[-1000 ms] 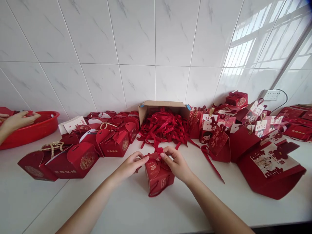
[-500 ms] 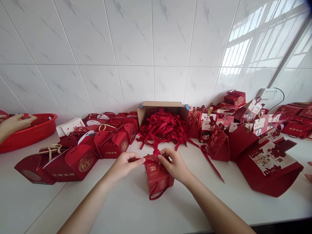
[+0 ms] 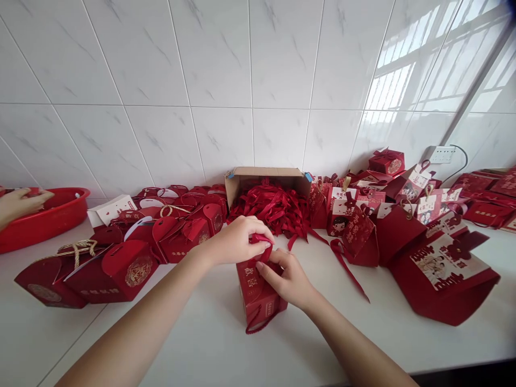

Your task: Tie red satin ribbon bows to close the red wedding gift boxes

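A small red gift box (image 3: pixel 256 293) with pale printed characters stands on the white table in front of me, a twisted red cord handle (image 3: pixel 262 323) hanging at its near side. My left hand (image 3: pixel 242 240) is closed on a red ribbon (image 3: pixel 262 240) just above the box top. Low on that ribbon, against the top of the box, my right hand (image 3: pixel 284 274) pinches with thumb and fingers. The fingers partly hide the ribbon, so whether it is knotted cannot be seen. Behind my hands, a cardboard box (image 3: pixel 268 172) holds a heap of red ribbons (image 3: pixel 278 207).
Several red gift boxes (image 3: pixel 116 271) with cord handles crowd the left. More boxes (image 3: pixel 358 236) and a large opened red box (image 3: pixel 439 279) lie right, near a loose ribbon (image 3: pixel 350 269). Far left, another person's hand (image 3: pixel 24 204) is over a red basin (image 3: pixel 52 220). A power strip (image 3: pixel 441 154) is by the wall.
My left hand has moved right and up from the box's left side, carrying the ribbon over the top. My right hand stays at the box top, slightly lower.
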### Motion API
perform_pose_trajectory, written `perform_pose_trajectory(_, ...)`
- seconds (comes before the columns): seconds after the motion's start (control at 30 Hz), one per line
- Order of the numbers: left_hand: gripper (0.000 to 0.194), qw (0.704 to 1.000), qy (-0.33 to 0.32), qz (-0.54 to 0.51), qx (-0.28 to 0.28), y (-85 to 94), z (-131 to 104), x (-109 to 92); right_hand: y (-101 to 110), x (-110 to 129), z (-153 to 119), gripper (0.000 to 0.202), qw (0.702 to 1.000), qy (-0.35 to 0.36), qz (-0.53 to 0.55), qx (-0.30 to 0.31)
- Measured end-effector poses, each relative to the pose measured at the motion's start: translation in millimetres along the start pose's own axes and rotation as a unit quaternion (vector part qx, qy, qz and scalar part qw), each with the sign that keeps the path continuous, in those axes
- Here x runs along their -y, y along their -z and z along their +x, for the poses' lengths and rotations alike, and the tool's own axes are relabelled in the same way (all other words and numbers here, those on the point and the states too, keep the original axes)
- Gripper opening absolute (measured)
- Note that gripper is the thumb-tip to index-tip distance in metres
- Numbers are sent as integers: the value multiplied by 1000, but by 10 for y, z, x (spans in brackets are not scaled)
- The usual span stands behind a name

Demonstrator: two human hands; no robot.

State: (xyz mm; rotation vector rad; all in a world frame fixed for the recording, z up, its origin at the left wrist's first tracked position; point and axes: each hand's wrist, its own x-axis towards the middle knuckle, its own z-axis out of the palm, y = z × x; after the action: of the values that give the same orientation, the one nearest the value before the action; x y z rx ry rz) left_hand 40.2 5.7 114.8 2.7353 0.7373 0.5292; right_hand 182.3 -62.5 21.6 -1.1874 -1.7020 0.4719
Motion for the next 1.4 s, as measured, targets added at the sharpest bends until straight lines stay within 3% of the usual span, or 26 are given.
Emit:
perform_pose_trajectory(0.1,20,993,35,53,-104,-114,74,85,-13,-50,5,38,999,-20,36,-2)
perform_pose_trajectory(0.17,20,981,65,32,-180,-160,3,121,-23,-81,10,37,997,-31,69,9)
perform_pose_trajectory(0.23,22,980,94,-39,-169,-182,-134,146,-32,-104,12,34,995,-36,96,14)
perform_pose_trajectory(0.33,30,980,133,-141,-47,-218,-339,187,-36,-118,11,28,994,-28,109,8)
perform_pose_trajectory(0.4,36,970,163,-180,-29,-275,-414,218,-32,-117,8,23,993,-18,112,7)
perform_pose_trajectory(0.5,30,956,185,-219,-64,-388,-431,254,-25,-110,-2,21,990,-14,137,17)
perform_pose_trajectory(0.63,18,945,163,-268,-94,-488,-423,261,-37,-101,-20,21,975,-34,218,12)
perform_pose_trajectory(0.87,14,942,117,-298,-98,-564,-495,247,-89,-96,-14,25,962,-86,255,-36)
perform_pose_trajectory(1.23,3,960,78,-217,-160,-630,-515,179,-60,-42,-45,17,986,-57,150,-52)
perform_pose_trajectory(1.4,11,962,75,-171,-198,-659,-533,184,-33,-33,-61,20,995,-25,63,-78)
